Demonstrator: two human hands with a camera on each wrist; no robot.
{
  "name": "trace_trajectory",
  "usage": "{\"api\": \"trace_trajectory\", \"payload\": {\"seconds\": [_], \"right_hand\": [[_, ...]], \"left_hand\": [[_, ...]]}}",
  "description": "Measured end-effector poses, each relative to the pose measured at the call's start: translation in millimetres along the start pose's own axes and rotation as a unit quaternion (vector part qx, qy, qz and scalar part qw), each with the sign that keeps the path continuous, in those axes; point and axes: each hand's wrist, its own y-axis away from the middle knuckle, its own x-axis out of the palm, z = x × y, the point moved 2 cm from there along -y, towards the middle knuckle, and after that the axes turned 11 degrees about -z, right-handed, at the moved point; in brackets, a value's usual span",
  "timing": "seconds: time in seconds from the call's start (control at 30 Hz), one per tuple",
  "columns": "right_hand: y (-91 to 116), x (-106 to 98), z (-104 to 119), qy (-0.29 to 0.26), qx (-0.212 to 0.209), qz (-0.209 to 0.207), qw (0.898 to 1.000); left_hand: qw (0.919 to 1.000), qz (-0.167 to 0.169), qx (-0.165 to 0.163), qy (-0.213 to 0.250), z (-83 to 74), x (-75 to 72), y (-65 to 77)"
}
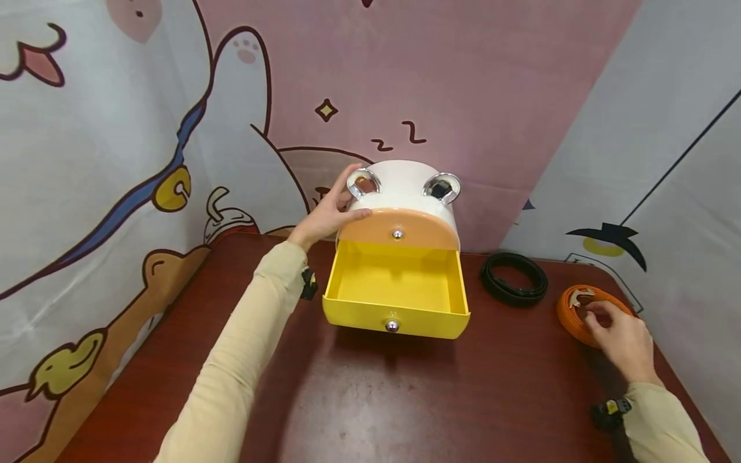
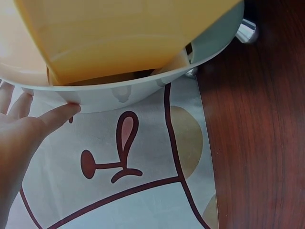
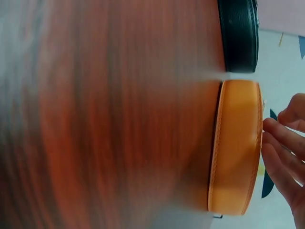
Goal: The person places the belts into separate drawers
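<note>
A small white cabinet (image 1: 402, 183) with silver ring ears stands at the back of the table. Its peach upper drawer (image 1: 425, 230) is closed, while the yellow lower drawer (image 1: 399, 312) is pulled out and has nothing in it. My left hand (image 1: 327, 215) rests against the cabinet's upper left side, its fingers fairly straight and partly hidden behind an ear. At the right, a coiled orange belt (image 3: 236, 148) with a pale buckle (image 1: 579, 297) lies on the table. My right hand (image 1: 625, 341) is over this coil, fingers loosely bent at its upper edge; contact is unclear.
A coiled black belt (image 1: 514, 278) lies between the cabinet and the orange belt. Behind the dark red table (image 1: 370, 411) hangs a printed cartoon cloth (image 1: 463, 83), which also runs along both sides.
</note>
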Motion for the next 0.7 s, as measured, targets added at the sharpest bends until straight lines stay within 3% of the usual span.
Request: {"api": "trace_trajectory", "payload": {"seconds": [0.33, 0.7], "right_hand": [[0, -7, -20, 0.006, 0.068, -0.043, 0.997], [6, -4, -41, 0.013, 0.148, 0.034, 0.988]], "left_hand": [[0.9999, 0.004, -0.008, 0.006, 1.7, 0.1, -0.7], [0.9999, 0.010, 0.002, 0.006, 3.5, -0.2, -0.8]]}}
